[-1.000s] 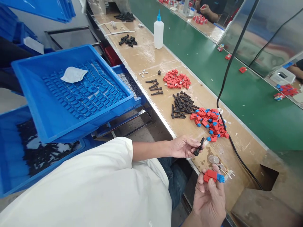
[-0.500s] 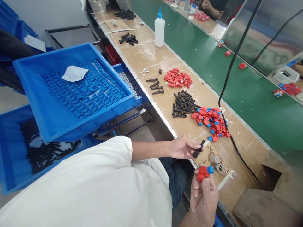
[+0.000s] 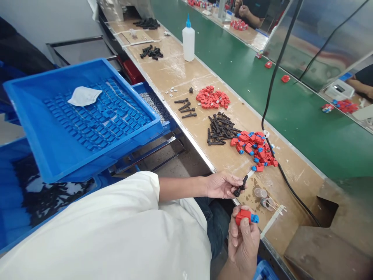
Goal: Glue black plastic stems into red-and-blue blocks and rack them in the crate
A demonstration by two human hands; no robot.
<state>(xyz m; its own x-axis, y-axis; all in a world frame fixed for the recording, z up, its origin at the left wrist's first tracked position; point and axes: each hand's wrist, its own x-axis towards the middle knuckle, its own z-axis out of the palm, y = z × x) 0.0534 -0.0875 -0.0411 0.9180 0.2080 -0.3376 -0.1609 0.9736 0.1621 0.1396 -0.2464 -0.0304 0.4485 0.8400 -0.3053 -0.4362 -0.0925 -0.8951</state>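
Note:
My left hand (image 3: 222, 185) is closed on a small black plastic toy gun-shaped piece (image 3: 240, 187), held at the table's near edge. Just below it, my right hand (image 3: 244, 237) pinches a red plastic toy part (image 3: 243, 216) with a blue piece (image 3: 254, 218) on its right end. The two held pieces are apart. Beyond my left hand lies a pile of red-and-blue parts (image 3: 264, 155), and next to it a heap of black pieces (image 3: 218, 130). Two small clear cups (image 3: 260, 193) stand to the right of my hands, with thin wooden sticks (image 3: 276, 206) resting on one.
A blue tray (image 3: 26, 112) of blue parts stands left of the table. Red parts (image 3: 214, 98) and a white bottle (image 3: 189, 43) are farther up. A black cable (image 3: 269, 89) crosses the table beside a cardboard box (image 3: 317, 252). Other people's hands (image 3: 244, 11) appear across the green belt (image 3: 233, 74).
The whole view has shifted slightly. The red-and-blue part in my right hand has turned a little; both hands keep hold of their pieces.

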